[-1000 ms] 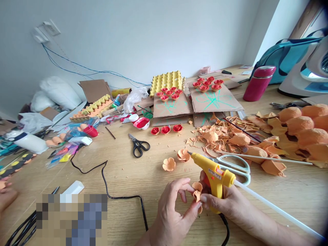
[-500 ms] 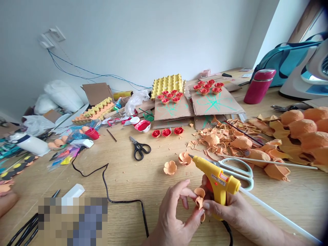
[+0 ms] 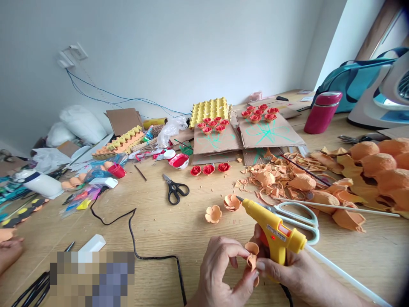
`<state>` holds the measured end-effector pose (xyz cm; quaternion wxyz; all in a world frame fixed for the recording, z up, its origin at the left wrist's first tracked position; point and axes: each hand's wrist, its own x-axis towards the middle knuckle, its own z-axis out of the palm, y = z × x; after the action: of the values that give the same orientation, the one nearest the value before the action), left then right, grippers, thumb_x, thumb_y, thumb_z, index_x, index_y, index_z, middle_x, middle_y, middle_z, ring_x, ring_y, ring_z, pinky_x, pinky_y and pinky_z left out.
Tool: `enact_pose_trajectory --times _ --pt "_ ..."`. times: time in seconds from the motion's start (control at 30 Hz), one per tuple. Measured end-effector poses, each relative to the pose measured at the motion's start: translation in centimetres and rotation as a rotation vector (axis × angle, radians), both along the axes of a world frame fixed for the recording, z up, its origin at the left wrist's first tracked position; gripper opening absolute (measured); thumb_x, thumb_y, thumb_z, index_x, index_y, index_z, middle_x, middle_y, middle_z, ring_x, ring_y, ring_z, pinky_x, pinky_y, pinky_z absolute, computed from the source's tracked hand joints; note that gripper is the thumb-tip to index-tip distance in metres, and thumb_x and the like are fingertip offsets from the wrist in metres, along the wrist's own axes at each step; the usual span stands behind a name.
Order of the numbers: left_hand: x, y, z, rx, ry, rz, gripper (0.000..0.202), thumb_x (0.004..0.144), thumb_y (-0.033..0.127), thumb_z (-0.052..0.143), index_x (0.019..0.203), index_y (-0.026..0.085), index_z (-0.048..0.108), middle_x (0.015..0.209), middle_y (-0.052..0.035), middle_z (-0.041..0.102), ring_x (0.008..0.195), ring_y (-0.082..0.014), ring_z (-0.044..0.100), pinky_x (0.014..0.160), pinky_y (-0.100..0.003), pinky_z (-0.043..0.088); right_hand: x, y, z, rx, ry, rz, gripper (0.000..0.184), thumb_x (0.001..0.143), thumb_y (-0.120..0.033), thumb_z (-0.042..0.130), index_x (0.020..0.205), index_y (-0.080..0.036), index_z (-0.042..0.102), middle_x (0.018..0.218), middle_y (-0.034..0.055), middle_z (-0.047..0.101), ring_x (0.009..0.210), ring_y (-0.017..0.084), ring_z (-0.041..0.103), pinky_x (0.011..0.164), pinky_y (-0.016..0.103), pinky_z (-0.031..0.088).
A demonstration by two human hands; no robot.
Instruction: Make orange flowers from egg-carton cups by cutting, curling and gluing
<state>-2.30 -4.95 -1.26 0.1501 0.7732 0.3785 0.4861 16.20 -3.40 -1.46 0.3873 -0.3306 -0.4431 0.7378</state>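
Observation:
My left hand (image 3: 220, 273) pinches a small orange egg-carton flower piece (image 3: 252, 255) between thumb and fingers, low in the middle of the view. My right hand (image 3: 284, 268) grips a yellow hot glue gun (image 3: 271, 228), its nozzle pointing up and left, a white glue stick (image 3: 345, 268) trailing from its back. The right thumb also touches the flower piece. Two finished orange flowers (image 3: 213, 213) lie on the wooden table (image 3: 159, 221) just beyond the nozzle.
White-handled scissors (image 3: 297, 215) lie behind the glue gun, black scissors (image 3: 174, 189) further left. Orange carton scraps (image 3: 287, 179) and cups pile at right. Red flowers (image 3: 209, 169) sit before cardboard sheets. A black cord (image 3: 134, 238) snakes at left. Another person's hand (image 3: 8, 251) shows at the left edge.
Both hands, the flower piece and the glue gun have slid lower and slightly right in the view as the head tilted up. The grips are unchanged.

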Motion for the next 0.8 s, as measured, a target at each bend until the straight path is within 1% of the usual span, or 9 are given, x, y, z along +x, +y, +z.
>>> enact_pose_trajectory --times 0.13,0.27,0.47,0.57,0.67,0.73,0.8 --pt "0.0 0.0 0.0 -0.003 0.000 -0.002 0.028 0.078 0.004 0.066 0.099 0.022 0.062 0.083 -0.0022 0.069 0.066 -0.0149 0.060 0.060 -0.023 0.053 0.0 -0.1 0.0 0.027 -0.010 0.009 0.034 0.081 -0.043 0.081 0.091 -0.024 0.054 0.085 -0.0018 0.059 0.078 0.017 0.056 0.074 0.031 0.050" --pt "-0.1 0.0 0.0 -0.001 -0.001 -0.005 0.028 0.078 0.005 0.066 0.101 0.022 0.061 0.082 -0.0018 0.068 0.066 -0.0147 0.058 0.060 -0.023 0.053 0.1 -0.2 0.0 0.024 -0.013 0.005 0.035 0.079 -0.040 0.083 0.090 -0.025 0.054 0.085 -0.0023 0.059 0.078 0.017 0.056 0.073 0.030 0.050" --pt "-0.4 -0.1 -0.6 -0.095 -0.010 -0.021 0.036 0.078 0.007 0.069 0.108 0.024 0.057 0.087 -0.0013 0.067 0.070 -0.0152 0.059 0.068 -0.026 0.055 0.2 -0.1 -0.6 0.038 -0.044 0.000 0.032 0.079 -0.040 0.082 0.090 -0.025 0.056 0.084 -0.0019 0.059 0.079 0.018 0.056 0.073 0.031 0.050" --pt "-0.5 -0.3 -0.8 -0.125 -0.095 -0.035 0.025 0.086 0.018 0.067 0.108 0.024 0.057 0.091 -0.0030 0.069 0.073 -0.0158 0.060 0.068 -0.027 0.055 0.2 0.0 -1.0 0.046 -0.023 0.014 0.029 0.083 -0.040 0.079 0.092 -0.026 0.056 0.086 -0.0019 0.060 0.079 0.018 0.059 0.073 0.031 0.051" --pt "-0.6 -0.4 -0.7 -0.194 -0.167 -0.068 0.010 0.096 0.027 0.058 0.106 0.024 0.056 0.094 -0.0040 0.072 0.077 -0.0157 0.065 0.071 -0.026 0.055 0.2 -0.1 -1.3 0.060 -0.023 0.017 0.026 0.088 -0.042 0.074 0.096 -0.027 0.055 0.086 -0.0020 0.062 0.078 0.018 0.063 0.074 0.032 0.052" --pt "-0.6 -0.4 -0.5 -0.234 -0.198 -0.066 0.003 0.100 0.026 0.054 0.100 0.024 0.056 0.093 -0.0027 0.074 0.081 -0.0147 0.070 0.075 -0.025 0.056 0.3 -0.1 -1.4 0.069 -0.037 0.012 0.025 0.090 -0.042 0.073 0.099 -0.027 0.055 0.088 -0.0020 0.063 0.079 0.018 0.065 0.075 0.032 0.051" --pt "-0.5 -0.3 -0.4 -0.254 -0.218 -0.047 0.009 0.102 0.021 0.053 0.095 0.023 0.057 0.091 -0.0012 0.075 0.082 -0.0135 0.073 0.077 -0.023 0.056 0.4 -0.2 -1.5 0.073 -0.047 0.007 0.025 0.089 -0.041 0.073 0.099 -0.027 0.055 0.090 -0.0023 0.062 0.080 0.017 0.064 0.075 0.032 0.051"
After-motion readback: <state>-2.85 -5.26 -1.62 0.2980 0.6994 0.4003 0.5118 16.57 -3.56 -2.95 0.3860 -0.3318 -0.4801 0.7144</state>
